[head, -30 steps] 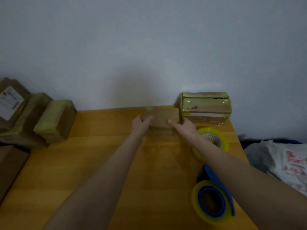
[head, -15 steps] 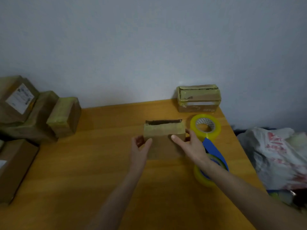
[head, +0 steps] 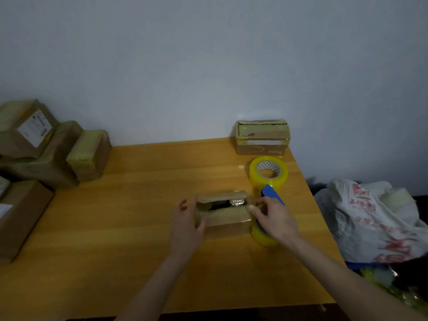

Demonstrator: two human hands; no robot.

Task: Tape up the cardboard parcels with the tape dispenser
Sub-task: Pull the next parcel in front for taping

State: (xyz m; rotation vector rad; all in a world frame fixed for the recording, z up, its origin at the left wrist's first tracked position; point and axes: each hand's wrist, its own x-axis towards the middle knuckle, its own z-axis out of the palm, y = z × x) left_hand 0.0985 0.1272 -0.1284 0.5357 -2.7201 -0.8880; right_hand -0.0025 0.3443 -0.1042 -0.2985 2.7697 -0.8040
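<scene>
The small brown cardboard parcel (head: 225,222) lies on the orange wooden tabletop (head: 111,232), right of the middle and nearer the right edge than the left. It is a low oblong box with yellowish tape along its faces. Its top flaps stand apart, leaving a dark slot in which something silvery shows at the right end. The left hand (head: 186,224) grips the parcel's left end, thumb on the near face and fingers (head: 183,203) curled loosely round the far side. The right hand (head: 274,220) is at the right end, its bent fingers (head: 253,209) pinching the top flap's corner. Under that hand lies the blue tape dispenser (head: 271,193) with its yellow roll, touching the parcel's right end. Just beyond it sits a loose roll of yellow tape (head: 279,179), lying flat. At the far right corner stands a taped cardboard box (head: 262,137) against the pale wall (head: 208,66). A pile of brown cardboard boxes (head: 46,154) fills the left edge. Past the right edge lies a white plastic bag with red print (head: 370,223).
</scene>
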